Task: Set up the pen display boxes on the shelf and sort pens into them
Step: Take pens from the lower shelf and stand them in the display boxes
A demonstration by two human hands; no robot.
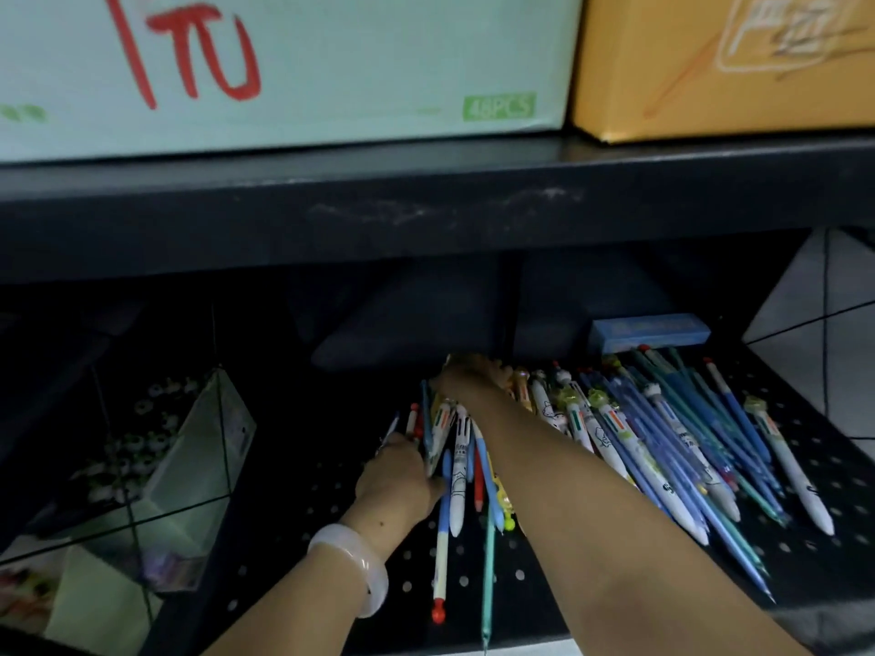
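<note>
A heap of loose pens (663, 442), white, blue and teal, lies on the black perforated lower shelf (833, 523). My left hand (397, 475), with a pale bangle on its wrist, grips a small bunch of pens (457, 471) at the heap's left edge. My right hand (468, 374) reaches deeper in and rests among the pens' far ends; its fingers are hidden, so whether it holds any is unclear. A blue pen box (649, 330) lies flat at the back right of the shelf.
A clear display box (199, 466) with small white-capped items stands at the left on the lower shelf. Above, on the dark upper shelf (426, 191), sit a pale green carton (331, 63) with red writing and an orange box (719, 63). Tiled floor (814, 324) shows at right.
</note>
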